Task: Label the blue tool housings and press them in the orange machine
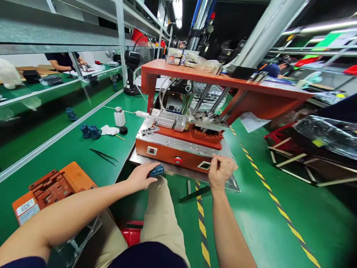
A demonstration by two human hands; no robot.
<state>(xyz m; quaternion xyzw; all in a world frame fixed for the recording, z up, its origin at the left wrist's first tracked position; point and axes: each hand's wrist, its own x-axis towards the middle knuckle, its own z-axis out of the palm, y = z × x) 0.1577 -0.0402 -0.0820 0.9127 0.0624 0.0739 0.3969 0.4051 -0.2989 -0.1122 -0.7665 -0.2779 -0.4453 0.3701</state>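
Observation:
My left hand (142, 176) is closed around a small dark blue part (156, 171) at the front edge of an orange press machine (170, 150). My right hand (221, 171) rests at the machine's front right edge, fingers curled and pinched near a small square window (205, 165); whether it holds anything is unclear. A red round button (177, 160) sits on the machine's front between my hands. The machine's metal base plate (181, 143) carries an orange fixture (205, 134) under slanted rods.
On the green bench to the left lie two blue parts (89, 131), a white bottle (119, 116), a white cloth (109, 130), tweezers (103, 156) and an orange fixture block (51, 188). A black fan (133, 70) stands behind. Another person (63, 60) works at the far left.

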